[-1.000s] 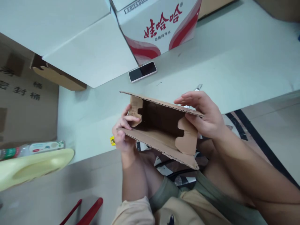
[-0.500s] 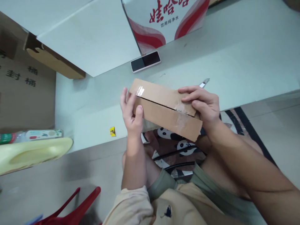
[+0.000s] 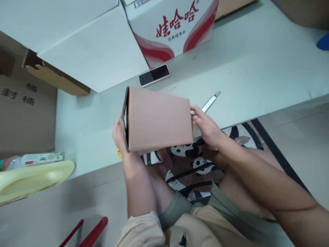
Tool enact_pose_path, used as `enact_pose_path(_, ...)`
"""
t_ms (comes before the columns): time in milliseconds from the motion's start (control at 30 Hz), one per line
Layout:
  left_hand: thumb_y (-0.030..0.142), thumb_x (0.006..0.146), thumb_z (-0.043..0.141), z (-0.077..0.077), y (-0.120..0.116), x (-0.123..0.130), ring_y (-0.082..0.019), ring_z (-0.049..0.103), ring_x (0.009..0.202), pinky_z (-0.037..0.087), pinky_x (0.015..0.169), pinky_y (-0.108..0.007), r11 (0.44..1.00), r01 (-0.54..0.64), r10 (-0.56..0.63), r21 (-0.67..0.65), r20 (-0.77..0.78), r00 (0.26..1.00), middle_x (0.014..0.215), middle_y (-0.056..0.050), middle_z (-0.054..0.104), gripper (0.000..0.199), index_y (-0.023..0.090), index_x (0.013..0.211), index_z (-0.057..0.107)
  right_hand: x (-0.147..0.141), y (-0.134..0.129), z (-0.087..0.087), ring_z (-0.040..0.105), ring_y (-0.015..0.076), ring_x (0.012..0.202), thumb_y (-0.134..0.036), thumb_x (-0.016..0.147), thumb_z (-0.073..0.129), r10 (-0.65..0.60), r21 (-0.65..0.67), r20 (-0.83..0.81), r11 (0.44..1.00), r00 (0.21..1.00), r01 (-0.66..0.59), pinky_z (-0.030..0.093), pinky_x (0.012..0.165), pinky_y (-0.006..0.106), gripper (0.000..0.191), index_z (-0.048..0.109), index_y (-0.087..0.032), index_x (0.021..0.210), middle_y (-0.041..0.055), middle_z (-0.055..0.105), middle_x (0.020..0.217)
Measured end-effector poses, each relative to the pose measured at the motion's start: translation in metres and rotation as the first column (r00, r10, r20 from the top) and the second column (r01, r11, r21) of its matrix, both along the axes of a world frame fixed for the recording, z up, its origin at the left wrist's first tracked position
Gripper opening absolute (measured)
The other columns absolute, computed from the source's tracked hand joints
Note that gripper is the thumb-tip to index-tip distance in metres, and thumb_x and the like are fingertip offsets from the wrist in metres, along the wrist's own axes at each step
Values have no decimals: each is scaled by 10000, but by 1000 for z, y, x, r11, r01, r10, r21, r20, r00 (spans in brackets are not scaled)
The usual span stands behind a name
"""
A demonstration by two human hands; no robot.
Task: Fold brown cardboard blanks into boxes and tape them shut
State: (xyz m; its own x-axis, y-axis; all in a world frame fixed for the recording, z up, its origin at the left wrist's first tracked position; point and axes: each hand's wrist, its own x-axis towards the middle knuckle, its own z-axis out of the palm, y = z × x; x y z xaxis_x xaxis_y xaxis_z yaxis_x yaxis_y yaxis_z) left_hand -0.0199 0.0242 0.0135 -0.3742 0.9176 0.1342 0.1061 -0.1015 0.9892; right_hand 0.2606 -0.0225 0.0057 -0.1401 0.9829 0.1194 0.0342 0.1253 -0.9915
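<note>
Between both hands I hold a brown cardboard box (image 3: 159,120) above the table's near edge, a broad plain side facing up. My left hand (image 3: 118,134) is closed against its left end, where a dark gap shows along the flaps; most of these fingers are hidden behind the box. At the right end my right hand (image 3: 205,125) grips the box, fingertips at its edge. Just beyond that hand, a utility knife (image 3: 211,101) lies on the table, its near end hidden by the fingers. A yellow wrapper (image 3: 119,153) peeks out beside my left wrist.
A phone-like device (image 3: 154,75) lies beyond the box, before a white-and-red carton (image 3: 174,37) and a large white box (image 3: 97,51). A pale yellow tray-like object (image 3: 38,175) and a bottle (image 3: 15,162) are at left. Red legs (image 3: 94,233) stand on the floor.
The box has been turned: its taped, slit face was showing and a wide plain side shows now. Both hands have shifted left with it, uncovering more of the utility knife.
</note>
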Motion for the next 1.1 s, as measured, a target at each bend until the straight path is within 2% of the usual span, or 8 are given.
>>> enact_pose_path(233,652,807,532,6,-7,30,-132,579,495,383,376,-209,888,193,-41,-418,345,938,690,-43,666,509,167,894,655,-12,-6,3,308,259,1562,-546,998,415,-4,325,157,944,988,-48,219,1299,531,551,495,-306,1487,55,396,1643)
enact_pose_path(467,638,918,459,1,-21,38,-92,374,303,232,338,-192,701,383,-382,-601,137,914,376,64,375,486,208,694,495,-4,-7,14,432,280,1492,-481,993,456,-125,456,111,888,986,61,302,1273,533,448,608,-299,1373,59,528,1547)
enact_pose_path(567,512,890,586,-2,-22,37,-91,424,364,332,382,-210,629,471,-581,-619,27,813,484,40,510,348,180,793,613,-4,-7,14,510,287,1426,-470,988,487,-201,427,61,891,978,156,390,1211,537,344,687,-284,1197,68,584,1485)
enact_pose_path(633,483,858,652,-5,-21,34,-135,601,554,485,517,-248,786,371,-501,-495,-160,850,720,-40,689,345,160,974,688,-5,-6,13,533,284,1403,-464,981,515,-208,397,78,904,975,161,428,1173,530,306,698,-264,1123,89,594,1467)
enact_pose_path(733,555,875,636,-8,-20,28,-266,654,1193,557,960,-403,985,156,-118,72,-371,921,1272,-131,688,500,205,1232,664,-6,-5,14,535,269,1402,-444,970,551,-113,377,143,925,983,51,452,1148,506,286,694,-254,1129,109,587,1473)
enact_pose_path(800,588,933,542,-8,-19,27,-296,500,1414,407,1175,-500,899,252,-62,358,-467,882,1419,-92,614,496,260,1287,657,-8,-4,15,542,254,1396,-437,970,555,-17,379,177,924,984,-52,460,1140,477,286,694,-256,1142,108,571,1494)
enact_pose_path(900,512,1005,433,-9,-18,31,-281,441,1464,293,1255,-518,795,434,-112,425,-599,793,1405,-43,620,431,302,1301,667,-8,-3,17,584,246,1331,-501,977,500,12,384,188,919,982,-85,496,1078,445,355,694,-254,1144,105,608,1443)
enact_pose_path(1100,417,1031,371,-16,-19,45,-267,420,1472,280,1271,-512,803,390,-72,451,-577,814,1407,-30,601,424,306,1341,638,13,5,21,515,149,578,-386,913,522,-362,119,479,929,799,350,424,605,298,227,668,-215,945,-14,544,613)
